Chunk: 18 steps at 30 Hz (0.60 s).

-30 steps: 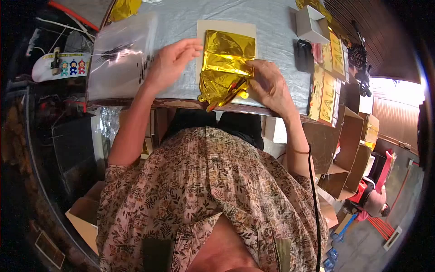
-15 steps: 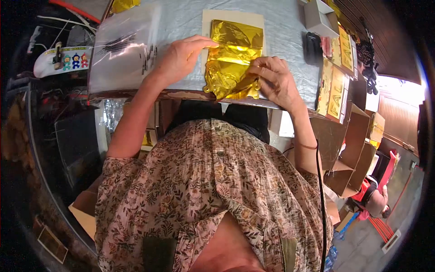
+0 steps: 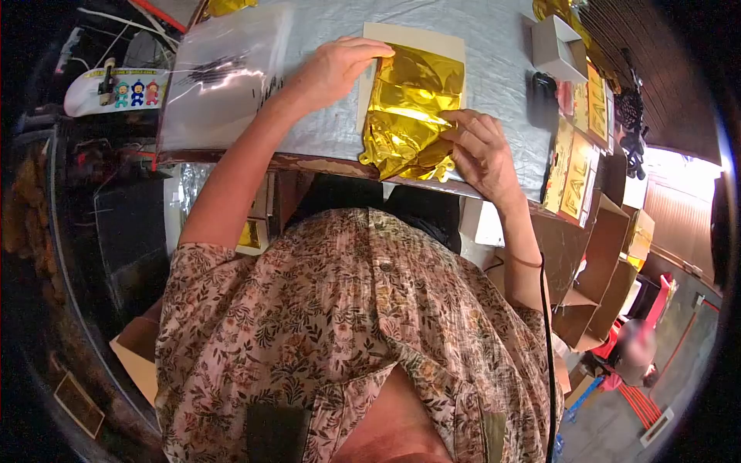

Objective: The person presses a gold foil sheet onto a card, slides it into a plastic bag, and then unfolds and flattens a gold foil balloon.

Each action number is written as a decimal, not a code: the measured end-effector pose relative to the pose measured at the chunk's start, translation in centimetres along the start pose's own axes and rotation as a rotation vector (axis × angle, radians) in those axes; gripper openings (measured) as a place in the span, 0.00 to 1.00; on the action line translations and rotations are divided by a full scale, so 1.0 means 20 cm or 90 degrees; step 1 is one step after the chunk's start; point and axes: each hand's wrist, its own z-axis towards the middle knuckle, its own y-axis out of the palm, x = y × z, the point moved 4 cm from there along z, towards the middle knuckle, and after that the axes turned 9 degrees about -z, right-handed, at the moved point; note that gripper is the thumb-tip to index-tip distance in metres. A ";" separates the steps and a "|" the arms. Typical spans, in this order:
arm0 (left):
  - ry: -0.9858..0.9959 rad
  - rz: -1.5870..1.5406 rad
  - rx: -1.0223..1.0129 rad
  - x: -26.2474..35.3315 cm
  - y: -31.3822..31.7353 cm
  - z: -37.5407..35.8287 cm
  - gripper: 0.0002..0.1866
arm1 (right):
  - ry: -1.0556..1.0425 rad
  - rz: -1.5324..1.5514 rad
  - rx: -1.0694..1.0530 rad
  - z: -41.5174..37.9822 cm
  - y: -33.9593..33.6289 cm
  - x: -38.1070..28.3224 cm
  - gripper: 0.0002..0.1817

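Observation:
A folded, flat gold foil balloon (image 3: 421,104) with small tabs at its lower end lies on a beige card (image 3: 414,32) near the table's front edge. My left hand (image 3: 336,73) is at the foil's upper left corner, thumb and fingertips closed on it. My right hand (image 3: 482,150) holds the right edge about midway down, its fingers bent and pinching the foil. The lower end of the foil is crumpled and reaches the table edge.
Clear plastic sleeves (image 3: 224,85) lie on the table to the left. On the right stand a white open box (image 3: 557,48), a black object (image 3: 543,94) and printed packs (image 3: 575,181). Cardboard boxes (image 3: 590,270) and another person (image 3: 634,351) are farther right.
My left hand has moved up along the foil's left edge to its top corner. My right hand stays at the right edge. The whole view has shifted slightly.

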 end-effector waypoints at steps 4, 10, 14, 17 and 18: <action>0.013 0.039 -0.017 -0.04 0.03 -0.01 0.18 | -0.016 -0.009 -0.001 0.01 -0.01 0.00 0.13; 0.026 0.060 -0.004 -0.04 0.05 -0.02 0.15 | -0.018 -0.001 0.000 -0.02 0.00 0.02 0.13; 0.054 0.060 0.041 0.02 0.06 -0.03 0.16 | -0.007 0.021 -0.014 -0.03 0.01 0.04 0.12; 0.063 0.049 0.035 0.02 0.07 -0.03 0.18 | -0.012 0.026 -0.004 -0.04 0.01 0.05 0.12; 0.057 0.068 0.036 0.02 0.07 -0.03 0.18 | -0.004 0.044 0.001 -0.05 0.02 0.06 0.12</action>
